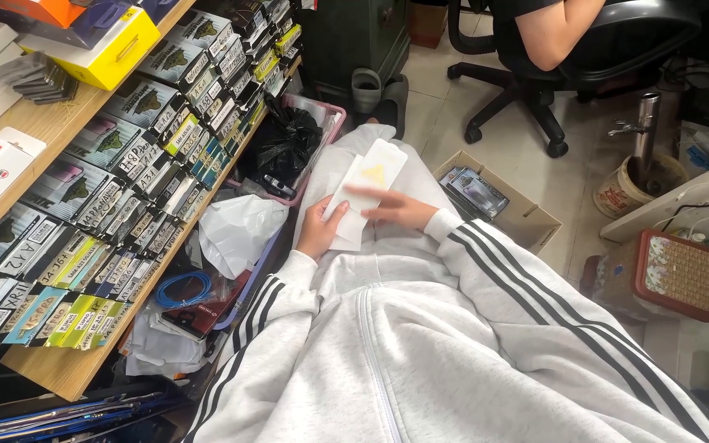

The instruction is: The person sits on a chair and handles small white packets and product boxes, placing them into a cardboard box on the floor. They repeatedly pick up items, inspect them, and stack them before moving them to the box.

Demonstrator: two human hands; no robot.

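I sit in light grey clothes with dark striped sleeves. My left hand (319, 227) grips the lower left edge of a flat white packet (364, 190) with a yellow triangle mark, held over my lap. My right hand (394, 208) lies across the packet's lower right part, with its fingers pressed flat on the front. The packet tilts up and to the right. Its lower end is hidden behind my hands.
A wooden shelf (71, 365) at left holds rows of small boxed packets (116, 205). Beside my left leg sit a pink bin with a black bag (287, 143), a white bag (238, 230) and a blue cable (182, 289). A cardboard box (527, 217) stands at right. Another person sits in an office chair (560, 57).
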